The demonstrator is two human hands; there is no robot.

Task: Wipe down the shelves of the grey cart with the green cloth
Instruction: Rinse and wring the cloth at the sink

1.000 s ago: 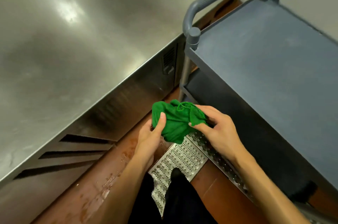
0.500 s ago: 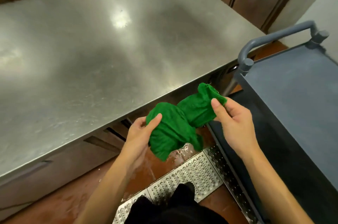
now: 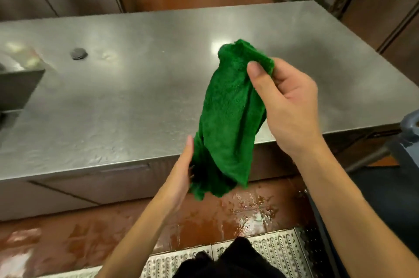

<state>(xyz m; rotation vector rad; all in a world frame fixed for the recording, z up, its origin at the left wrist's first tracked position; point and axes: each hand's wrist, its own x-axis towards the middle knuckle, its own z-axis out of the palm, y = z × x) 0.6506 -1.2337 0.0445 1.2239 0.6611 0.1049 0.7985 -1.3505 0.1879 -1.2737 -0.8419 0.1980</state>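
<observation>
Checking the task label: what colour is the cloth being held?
Plain dark green, no pattern. The cloth shows best in the head view.

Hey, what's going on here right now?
A person stands at a stainless steel counter, holding a green cloth up in the air with both hands. The right hand pinches its top end and the left hand holds the lower part, so it hangs stretched lengthwise. The grey cart shows only at the right edge of the view, and the cloth is not touching it, so no wiping is under way at this moment.
</observation>
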